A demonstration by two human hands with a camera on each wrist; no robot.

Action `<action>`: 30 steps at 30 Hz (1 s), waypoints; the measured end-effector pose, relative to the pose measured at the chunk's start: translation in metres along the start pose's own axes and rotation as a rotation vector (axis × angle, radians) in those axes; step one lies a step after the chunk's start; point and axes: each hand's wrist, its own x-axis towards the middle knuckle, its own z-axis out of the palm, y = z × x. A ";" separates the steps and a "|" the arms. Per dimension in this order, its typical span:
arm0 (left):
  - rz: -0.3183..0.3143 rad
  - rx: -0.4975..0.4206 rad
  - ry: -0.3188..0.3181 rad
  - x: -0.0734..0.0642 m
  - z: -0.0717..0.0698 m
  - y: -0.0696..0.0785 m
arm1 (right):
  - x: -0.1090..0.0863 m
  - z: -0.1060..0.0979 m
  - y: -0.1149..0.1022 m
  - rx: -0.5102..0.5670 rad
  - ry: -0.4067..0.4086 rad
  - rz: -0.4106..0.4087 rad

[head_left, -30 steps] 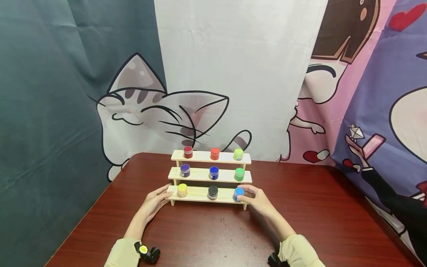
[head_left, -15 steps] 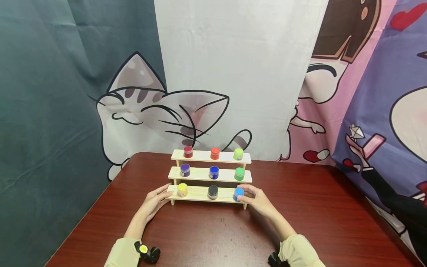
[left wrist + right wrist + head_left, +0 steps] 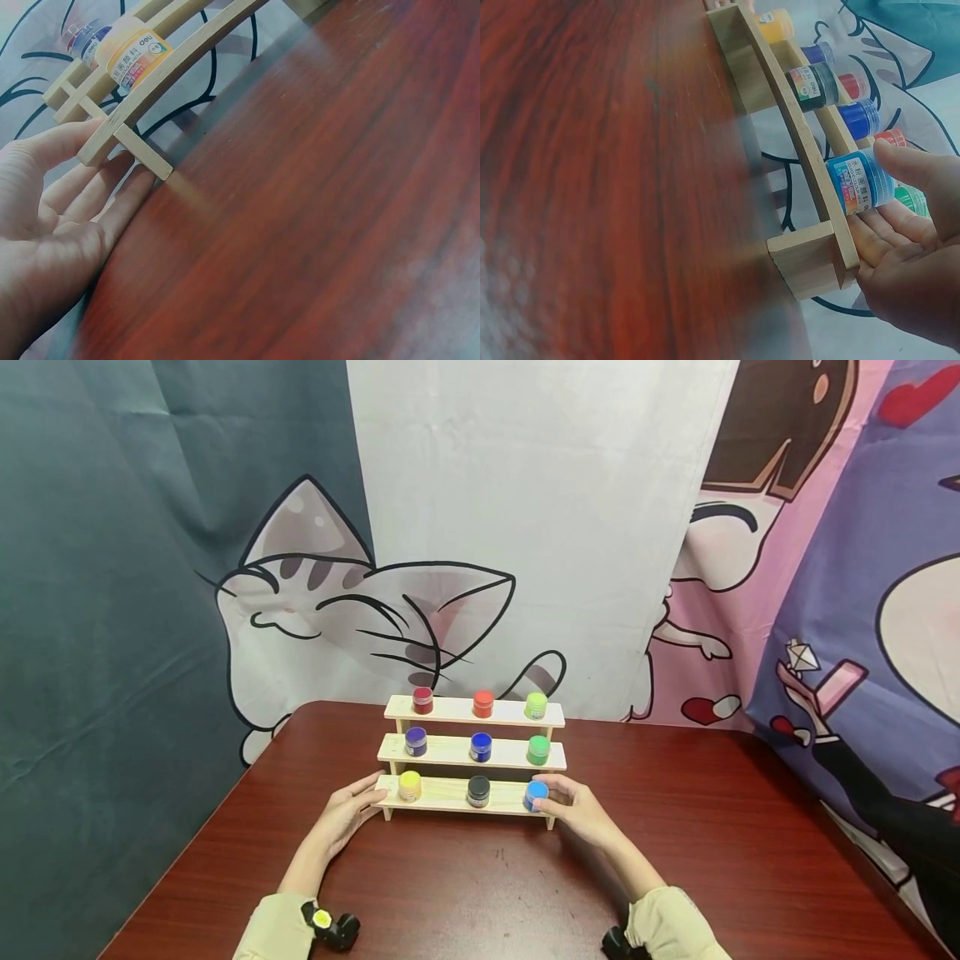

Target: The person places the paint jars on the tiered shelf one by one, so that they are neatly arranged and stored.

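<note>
A three-step wooden display rack [image 3: 446, 793] stands on the table, bearing small paint jars in three rows. My left hand [image 3: 347, 814] grips the left end of its lowest step, thumb on top and fingers below and behind. At the right end of that step, my right hand [image 3: 577, 810] holds a light blue paint jar [image 3: 859, 182] between thumb and fingers. The jar stands upright on the board. Along the same step are a yellow paint jar [image 3: 410, 786] and a black paint jar [image 3: 478, 791].
The middle step carries a purple jar [image 3: 416, 742], a dark blue jar [image 3: 481, 747] and a green jar [image 3: 538, 750]. On top are a dark red jar [image 3: 423, 701], an orange-red jar [image 3: 483, 704] and a lime jar [image 3: 536, 706]. A printed curtain [image 3: 585, 527] hangs behind the reddish-brown table [image 3: 465, 893].
</note>
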 end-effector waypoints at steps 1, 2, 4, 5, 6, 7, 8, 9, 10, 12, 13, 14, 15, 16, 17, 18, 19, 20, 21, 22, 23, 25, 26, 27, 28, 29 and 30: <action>-0.001 -0.001 0.000 0.000 0.000 0.000 | 0.000 0.000 0.000 -0.004 -0.001 -0.002; -0.001 0.000 -0.001 0.000 0.000 0.000 | -0.001 0.000 0.000 -0.007 -0.003 -0.005; 0.000 -0.001 -0.004 -0.001 0.001 0.000 | -0.001 -0.001 -0.001 -0.010 -0.007 -0.014; 0.000 -0.002 -0.004 -0.001 0.001 0.000 | -0.002 -0.001 -0.001 -0.007 -0.007 -0.016; 0.001 -0.002 -0.007 -0.001 0.001 0.000 | -0.002 -0.001 -0.001 -0.007 -0.006 -0.018; 0.001 -0.005 -0.006 -0.001 0.001 0.000 | -0.002 -0.001 -0.001 -0.004 -0.005 -0.019; 0.003 -0.006 -0.007 -0.001 0.001 0.000 | -0.002 -0.001 -0.002 -0.003 -0.003 -0.021; 0.002 -0.006 -0.007 -0.001 0.001 0.001 | -0.002 -0.001 -0.002 -0.003 -0.002 -0.022; 0.002 -0.005 -0.008 -0.001 0.001 0.001 | -0.003 -0.001 -0.002 -0.001 -0.002 -0.022; 0.000 -0.005 -0.007 -0.001 0.001 0.001 | -0.003 0.000 -0.003 -0.003 -0.002 -0.020; -0.001 -0.006 -0.007 -0.001 0.001 0.001 | -0.003 0.000 -0.003 0.000 0.003 -0.014; -0.002 -0.005 -0.007 -0.001 0.001 0.001 | -0.003 0.001 -0.003 0.001 0.006 -0.009; -0.004 -0.004 -0.008 -0.001 0.001 0.001 | -0.004 0.001 -0.003 0.000 0.005 -0.007; -0.005 -0.005 -0.009 -0.001 0.001 0.001 | -0.004 0.001 -0.004 0.001 0.003 -0.006; -0.006 -0.005 -0.010 -0.001 0.001 0.001 | -0.004 0.001 -0.004 -0.001 0.003 -0.005; -0.007 -0.005 -0.011 -0.001 0.001 0.000 | -0.004 0.001 -0.005 -0.001 0.003 -0.005; -0.007 -0.005 -0.011 0.000 0.001 0.000 | -0.004 0.001 -0.005 -0.001 0.004 -0.002; -0.008 -0.003 -0.012 0.000 0.001 0.000 | -0.004 0.000 -0.005 -0.001 0.000 -0.006; -0.008 -0.004 -0.012 -0.001 0.000 0.000 | -0.003 0.000 -0.005 -0.004 -0.004 -0.010; -0.007 -0.004 -0.012 -0.001 0.000 0.000 | -0.003 0.000 -0.005 -0.006 -0.001 -0.008; -0.008 -0.003 -0.013 -0.001 0.000 0.000 | -0.003 0.000 -0.005 -0.005 0.003 -0.005; -0.009 0.002 -0.016 -0.001 0.000 0.000 | -0.003 0.000 -0.005 -0.003 0.012 0.005; -0.010 0.005 -0.018 -0.001 -0.001 0.000 | -0.003 0.000 -0.004 0.000 0.015 0.008; -0.009 0.005 -0.017 -0.001 -0.001 0.000 | -0.003 0.000 -0.004 0.002 0.019 0.011; -0.009 0.005 -0.017 -0.001 -0.001 0.001 | -0.002 0.001 -0.004 0.008 0.022 0.014; -0.007 0.009 -0.016 -0.001 -0.001 0.001 | -0.002 0.001 -0.004 0.017 0.025 0.013; -0.006 0.011 -0.014 -0.001 -0.001 0.001 | -0.001 0.001 -0.004 0.022 0.027 0.012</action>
